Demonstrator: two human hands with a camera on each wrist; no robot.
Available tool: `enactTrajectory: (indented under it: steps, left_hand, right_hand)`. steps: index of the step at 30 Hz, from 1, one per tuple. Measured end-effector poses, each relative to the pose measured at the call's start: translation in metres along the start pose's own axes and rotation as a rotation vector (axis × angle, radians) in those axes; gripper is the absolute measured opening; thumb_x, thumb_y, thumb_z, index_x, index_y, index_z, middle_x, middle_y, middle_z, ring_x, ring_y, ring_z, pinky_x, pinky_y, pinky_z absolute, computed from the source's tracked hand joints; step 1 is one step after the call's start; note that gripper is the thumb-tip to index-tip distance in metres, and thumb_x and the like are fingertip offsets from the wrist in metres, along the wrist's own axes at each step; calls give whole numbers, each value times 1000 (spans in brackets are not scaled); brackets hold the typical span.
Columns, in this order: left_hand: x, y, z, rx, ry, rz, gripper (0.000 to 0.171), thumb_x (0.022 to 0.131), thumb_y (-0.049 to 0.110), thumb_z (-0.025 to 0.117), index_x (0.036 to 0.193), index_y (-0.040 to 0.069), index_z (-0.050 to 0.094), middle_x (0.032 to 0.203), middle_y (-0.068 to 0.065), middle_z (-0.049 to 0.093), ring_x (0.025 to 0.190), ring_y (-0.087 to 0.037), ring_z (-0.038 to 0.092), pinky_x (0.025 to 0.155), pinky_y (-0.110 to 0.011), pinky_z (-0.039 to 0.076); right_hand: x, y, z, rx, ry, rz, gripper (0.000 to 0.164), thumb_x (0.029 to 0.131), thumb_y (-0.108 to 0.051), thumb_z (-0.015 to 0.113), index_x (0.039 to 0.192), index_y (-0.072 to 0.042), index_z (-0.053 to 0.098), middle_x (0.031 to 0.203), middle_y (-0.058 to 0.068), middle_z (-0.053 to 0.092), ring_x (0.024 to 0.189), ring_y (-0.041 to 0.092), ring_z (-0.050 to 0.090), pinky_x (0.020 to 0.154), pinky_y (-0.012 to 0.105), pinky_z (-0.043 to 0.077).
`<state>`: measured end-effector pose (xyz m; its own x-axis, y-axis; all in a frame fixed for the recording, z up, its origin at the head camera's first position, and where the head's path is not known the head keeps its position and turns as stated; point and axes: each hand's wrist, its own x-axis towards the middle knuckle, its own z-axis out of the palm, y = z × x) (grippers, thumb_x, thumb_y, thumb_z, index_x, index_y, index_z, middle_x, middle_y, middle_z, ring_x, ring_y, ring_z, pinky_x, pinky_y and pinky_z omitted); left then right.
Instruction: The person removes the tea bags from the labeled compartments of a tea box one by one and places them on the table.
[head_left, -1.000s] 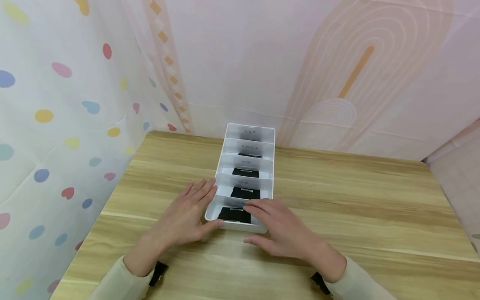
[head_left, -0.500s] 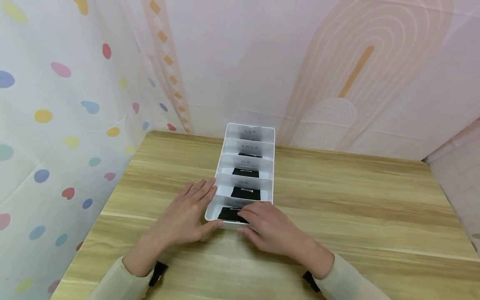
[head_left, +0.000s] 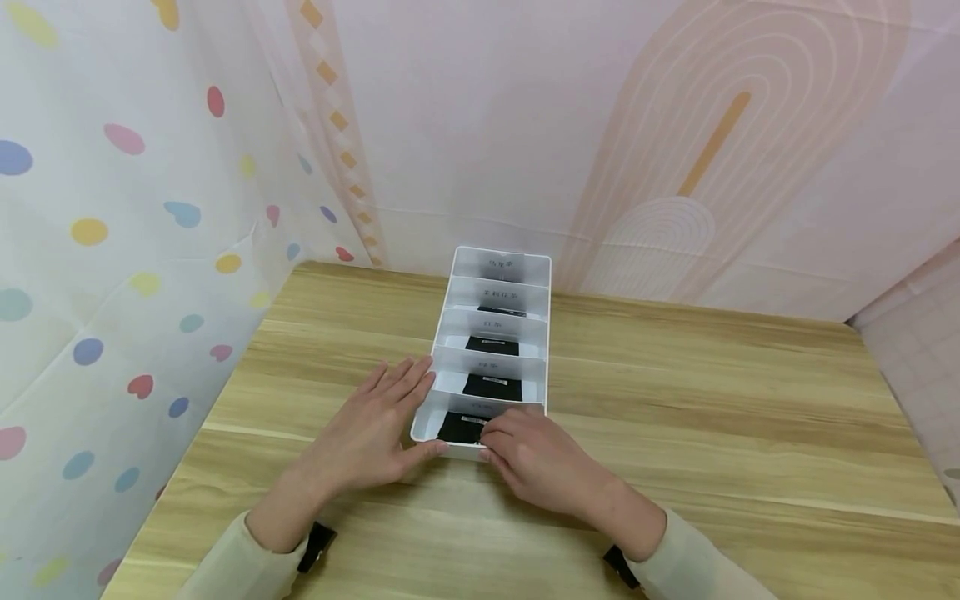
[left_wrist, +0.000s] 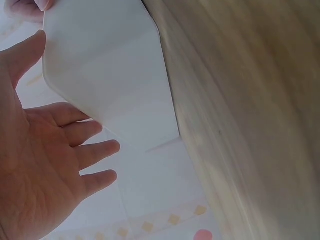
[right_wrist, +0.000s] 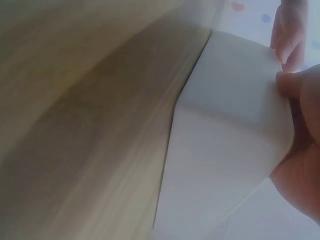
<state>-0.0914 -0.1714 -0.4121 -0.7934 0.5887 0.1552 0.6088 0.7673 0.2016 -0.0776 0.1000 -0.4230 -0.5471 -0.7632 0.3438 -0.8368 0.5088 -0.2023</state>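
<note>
A long white divided box (head_left: 548,333) stands on the table, with handwritten labels on its compartment walls. In its nearest compartment lies a flat black packet (head_left: 459,427) with a small pale label. My right hand (head_left: 543,458) curls its fingers over the right end of this packet and pinches there, with the thumb at the front rim; the fingertips are partly hidden. In the right wrist view, the thumb (right_wrist: 290,85) lies at the box's top edge. My left hand (head_left: 375,429) rests along the left front corner, fingers straight on the side and thumb at the front rim.
More black packets lie in the compartments behind, such as one packet (head_left: 492,387) in the second and another packet (head_left: 492,345) in the third. The wooden table (head_left: 712,400) ends at a patterned cloth (head_left: 510,167) at the back. A dotted cloth (head_left: 135,250) hangs at the left.
My right hand has moved left from the box's right front corner onto the nearest packet, and its fingers have drawn in toward the thumb. The left hand and the box stay put.
</note>
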Motion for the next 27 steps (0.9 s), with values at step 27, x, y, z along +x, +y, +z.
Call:
enactTrajectory:
  steps: [27]
  left_hand:
    - [0,-1,0,-42,-14,-22,90,93,57,71,152,-7,48,165,-19,39,149,-43,40,123,-61,28]
  right_hand:
    - [4,-4,-11,278,16,215,12,92,-15,82,82,-12,77,86,-7,72,88,11,65,84,29,56]
